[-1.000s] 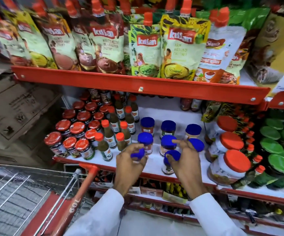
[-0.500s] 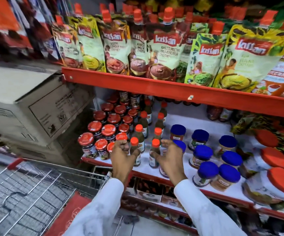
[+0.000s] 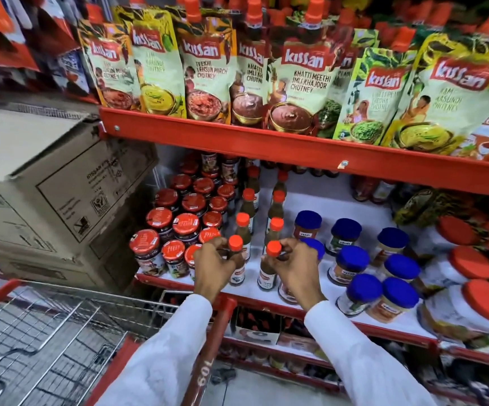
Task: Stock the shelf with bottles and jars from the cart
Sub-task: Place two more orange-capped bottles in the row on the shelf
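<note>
Two orange-capped sauce bottles stand at the front edge of the white shelf (image 3: 340,197), left of centre. The L bottle (image 3: 236,259) is pinched at the neck by the left hand (image 3: 212,263), fingers curled round just under the cap. The R bottle (image 3: 269,266) is pinched the same way by the right hand (image 3: 294,266). Both stand upright w/ bases at or on the shelf surface; can't tell if full weight is down yet.

Step, as I read it: placing/aligning a pair of bottles at the head of two bottle rows that run back toward the shelf's rear. More orange-capped bottles (image 3: 275,227) stand right behind them.

Just left, touching or nearly so: red-lid jars (image 3: 184,227) packed to the shelf's left end. Just right: blue-lid jars (image 3: 350,259), spaced loosely toward the front-right. Big orange-lid tubs (image 3: 483,300) sit at the far right. Chutney pouches (image 3: 299,83) line the shelf above; a carton (image 3: 47,194) stands left of the unit.

The cart (image 3: 47,341) sits below-left, its red handle (image 3: 208,341) under the left sleeve; the visible basket part shows only wire mesh, no stock.

Next move, my guess: set both flat, square them w/ their rows, labels out, let go w/o knocking the neighbouring jars, then back to the cart, if anything's left there.
</note>
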{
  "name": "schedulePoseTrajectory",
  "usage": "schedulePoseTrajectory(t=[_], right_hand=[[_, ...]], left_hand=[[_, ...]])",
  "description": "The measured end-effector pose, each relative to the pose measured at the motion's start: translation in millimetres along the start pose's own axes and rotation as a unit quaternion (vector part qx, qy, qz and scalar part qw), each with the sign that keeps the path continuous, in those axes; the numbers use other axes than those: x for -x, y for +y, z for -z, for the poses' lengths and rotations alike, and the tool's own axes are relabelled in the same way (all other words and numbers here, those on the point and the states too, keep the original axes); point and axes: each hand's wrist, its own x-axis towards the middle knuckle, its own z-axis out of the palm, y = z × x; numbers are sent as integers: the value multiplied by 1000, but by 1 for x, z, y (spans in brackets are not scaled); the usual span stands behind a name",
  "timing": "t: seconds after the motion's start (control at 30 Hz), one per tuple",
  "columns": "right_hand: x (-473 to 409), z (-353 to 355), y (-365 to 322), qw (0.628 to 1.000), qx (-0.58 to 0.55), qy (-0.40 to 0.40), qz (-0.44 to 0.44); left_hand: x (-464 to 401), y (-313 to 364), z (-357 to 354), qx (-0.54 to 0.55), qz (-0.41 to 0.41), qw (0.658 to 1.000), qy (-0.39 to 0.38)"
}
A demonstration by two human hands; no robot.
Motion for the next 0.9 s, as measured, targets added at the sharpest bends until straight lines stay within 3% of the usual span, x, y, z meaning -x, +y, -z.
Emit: schedulePoseTrajectory(t=[0.9], right_hand=[[5,7,-1,998,16,-64,16]], left_hand=[[-8,-2,6,3,14,997,-74]])
